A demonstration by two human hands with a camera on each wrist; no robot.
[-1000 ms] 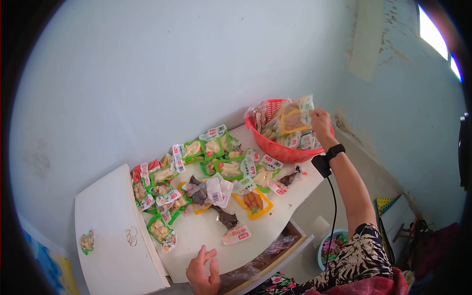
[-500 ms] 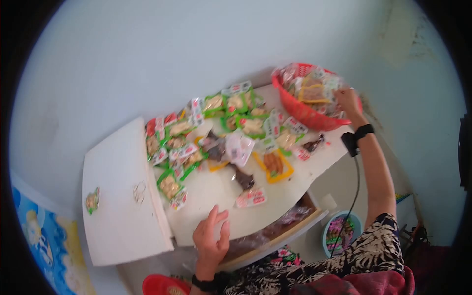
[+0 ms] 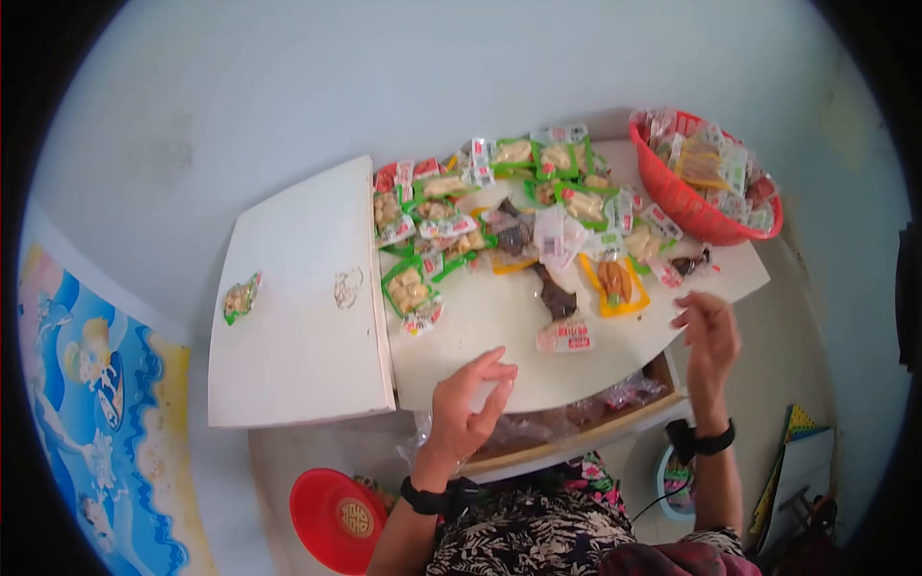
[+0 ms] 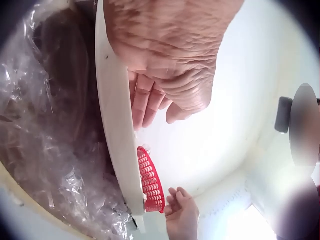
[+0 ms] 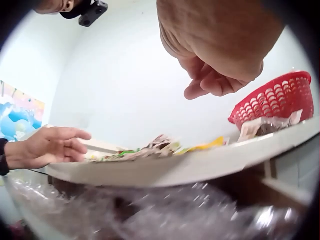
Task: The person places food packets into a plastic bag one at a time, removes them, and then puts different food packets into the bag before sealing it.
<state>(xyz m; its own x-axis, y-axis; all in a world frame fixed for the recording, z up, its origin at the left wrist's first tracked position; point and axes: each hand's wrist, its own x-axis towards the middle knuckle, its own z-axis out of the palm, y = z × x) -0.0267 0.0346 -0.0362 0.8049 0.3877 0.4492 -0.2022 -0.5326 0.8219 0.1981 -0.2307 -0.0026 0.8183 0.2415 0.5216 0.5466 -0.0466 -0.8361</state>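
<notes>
My left hand point(image 3: 468, 408), empty with loosely bent fingers, hovers at the table's front edge. Empty too, my right hand point(image 3: 709, 346) hangs by the table's right front edge, fingers loosely curled. Closest to it are a small dark vacuum pack point(image 3: 690, 264) and a yellow-edged food pack point(image 3: 615, 283). A dark meat pack with a white label point(image 3: 557, 293) lies mid-table. Several green-edged packs point(image 3: 408, 288) spread along the back and left. At the right rear, a red plastic basket point(image 3: 677, 197) holds many packs, a yellow-edged pack point(image 3: 703, 163) on top.
A raised white panel point(image 3: 298, 374) bears one small green pack point(image 3: 242, 298) at the left. Below the tabletop, an open drawer point(image 3: 576, 437) contains clear plastic wrappers point(image 4: 50, 125). On the floor stand a red basin point(image 3: 322, 518) and a light blue basin point(image 3: 663, 480).
My right hand has laid the yellow-edged pack in the basket, let go and drawn back toward the table's front edge. The left hand stays near the front edge. The head view has shifted.
</notes>
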